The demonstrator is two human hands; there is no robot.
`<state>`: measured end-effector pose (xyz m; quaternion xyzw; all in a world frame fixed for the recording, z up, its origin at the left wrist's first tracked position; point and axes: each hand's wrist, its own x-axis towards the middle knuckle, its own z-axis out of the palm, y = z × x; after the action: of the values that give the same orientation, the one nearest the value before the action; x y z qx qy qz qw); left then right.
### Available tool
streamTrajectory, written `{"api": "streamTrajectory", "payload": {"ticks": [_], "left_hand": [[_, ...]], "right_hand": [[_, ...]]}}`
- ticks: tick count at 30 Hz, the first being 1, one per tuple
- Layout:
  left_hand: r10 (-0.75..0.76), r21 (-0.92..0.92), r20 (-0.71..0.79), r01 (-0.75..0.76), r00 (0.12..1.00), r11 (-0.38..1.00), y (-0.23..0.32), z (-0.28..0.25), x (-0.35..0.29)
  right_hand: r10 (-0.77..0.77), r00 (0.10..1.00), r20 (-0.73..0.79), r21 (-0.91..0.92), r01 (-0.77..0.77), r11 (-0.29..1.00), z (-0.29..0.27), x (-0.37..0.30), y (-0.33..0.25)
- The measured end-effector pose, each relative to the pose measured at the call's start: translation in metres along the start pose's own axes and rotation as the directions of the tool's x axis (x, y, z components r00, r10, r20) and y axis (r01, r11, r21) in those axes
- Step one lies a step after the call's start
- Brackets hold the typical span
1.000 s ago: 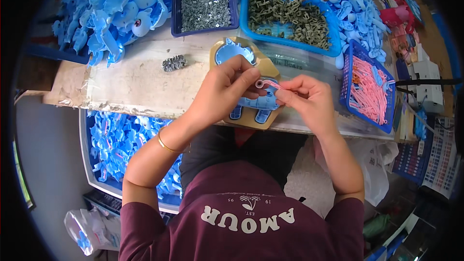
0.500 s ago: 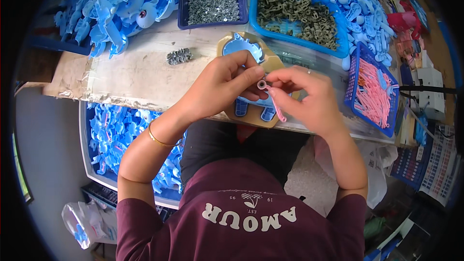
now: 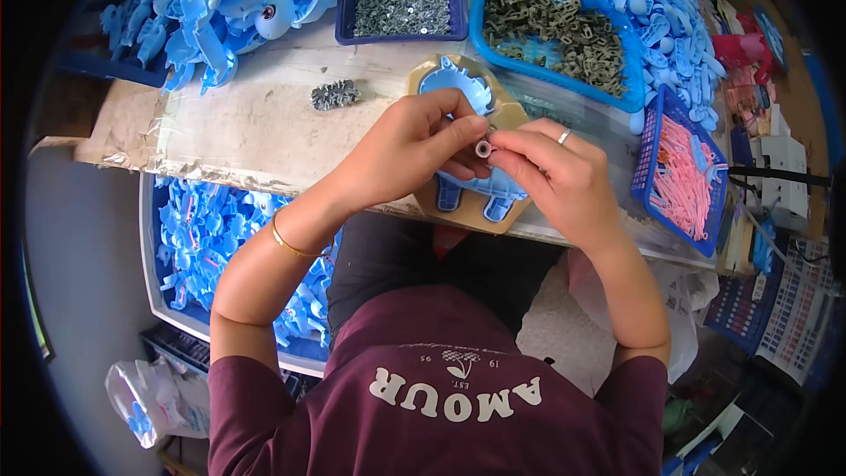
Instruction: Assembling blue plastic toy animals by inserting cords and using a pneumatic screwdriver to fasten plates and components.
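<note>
My left hand (image 3: 432, 137) and my right hand (image 3: 555, 167) meet over the work with their fingertips pinched close together. Between them shows a small ring-shaped part (image 3: 483, 149), pale with a dark hole and a pinkish edge. My left thumb and fingers close on it from the left. My right thumb and forefinger pinch at its right side; the pink strap seen there earlier is now mostly hidden by the fingers. Beneath the hands, a light-blue plastic shell (image 3: 500, 196) sits in a tan fixture (image 3: 472, 215), partly covered by my hands.
A dark-blue bin (image 3: 455, 35) of small metal parts and a light-blue tray (image 3: 538, 75) of olive-brown clips stand behind. Loose grey pieces (image 3: 335, 95) lie left. At right is a purple basket (image 3: 645, 154) of pink straps. Blue parts (image 3: 198, 13) heap back left.
My right fingers have closed in on the ring, and the pink strap that hung below them is now out of sight. The whole view has shifted slightly.
</note>
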<state>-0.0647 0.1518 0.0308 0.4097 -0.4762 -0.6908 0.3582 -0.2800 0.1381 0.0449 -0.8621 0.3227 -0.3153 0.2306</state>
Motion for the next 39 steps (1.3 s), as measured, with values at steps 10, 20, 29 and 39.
{"api": "streamTrajectory", "payload": {"ticks": [10,20,29,39], "left_hand": [[0.569,0.728,-0.252,-0.235,0.783,0.644,0.006,-0.023,-0.003],[0.706,0.858,0.045,-0.389,0.707,0.334,-0.025,-0.025,-0.018],[0.549,0.893,0.352,-0.447,0.758,0.045,-0.042,-0.017,-0.025],[0.528,0.897,0.32,-0.431,0.787,0.099,-0.039,-0.015,-0.025]], "right_hand": [[-0.102,0.99,0.1,-0.44,0.136,0.888,0.034,-0.006,0.006],[-0.075,0.963,0.259,-0.455,0.19,0.87,0.036,-0.002,0.011],[-0.042,0.949,0.313,-0.312,0.145,0.939,0.028,-0.001,0.013],[0.16,0.987,-0.035,-0.306,-0.162,0.938,0.014,-0.028,0.013]]}}
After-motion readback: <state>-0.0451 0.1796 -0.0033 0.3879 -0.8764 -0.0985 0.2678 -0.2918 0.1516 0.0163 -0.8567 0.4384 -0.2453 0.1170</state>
